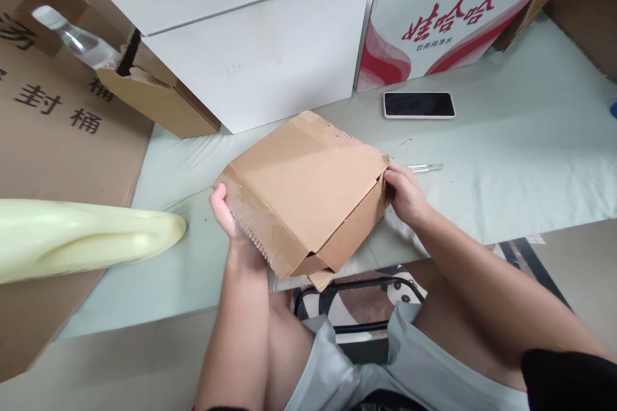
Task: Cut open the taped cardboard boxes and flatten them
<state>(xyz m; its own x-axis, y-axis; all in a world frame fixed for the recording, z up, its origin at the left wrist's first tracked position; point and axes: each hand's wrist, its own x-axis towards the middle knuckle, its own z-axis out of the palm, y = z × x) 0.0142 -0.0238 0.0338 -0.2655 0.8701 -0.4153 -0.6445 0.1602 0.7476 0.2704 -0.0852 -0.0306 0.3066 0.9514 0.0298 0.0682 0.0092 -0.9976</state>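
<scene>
A brown cardboard box (308,173) is held tilted over the front part of the cloth-covered table. Its flat face is turned up, with torn tape and ragged strips along the left and far edges. My left hand (226,215) grips the left side, the thumb showing and the other fingers hidden underneath. At the right corner my right hand (405,192) is closed on the box, fingers bent round the edge. A small flap sticks out at the near corner. Just beyond my right hand lies a thin clear-and-silver tool (425,168), partly covered by the hand.
A phone (419,105) lies on the pale green cloth (520,160). White boxes (260,58) and a red-and-white carton (434,32) line the back. To the left are a pale yellow smooth object (87,237), a plastic bottle (77,38) and a large cardboard box (53,141).
</scene>
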